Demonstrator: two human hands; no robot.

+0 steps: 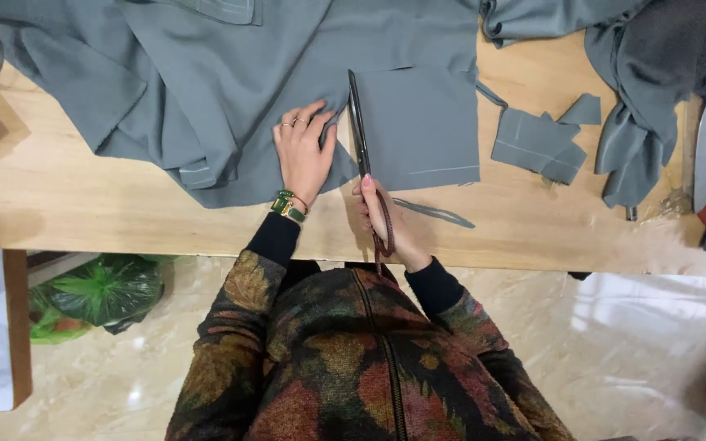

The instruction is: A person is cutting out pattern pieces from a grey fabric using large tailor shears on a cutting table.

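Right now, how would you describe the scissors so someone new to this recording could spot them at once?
Start at the long wooden table covered with grey-green fabric. Near its front edge, the right hand grips reddish-brown handles, with the left hand flat on the cloth beside it. The scissors are the long dark blades running away from that hand along a cut edge, the only thin, straight, hard thing among soft cloth pieces.

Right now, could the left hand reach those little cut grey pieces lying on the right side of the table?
Probably not easily. The left hand presses flat on the grey fabric, and the right hand with the scissors lies between it and the cut pieces.
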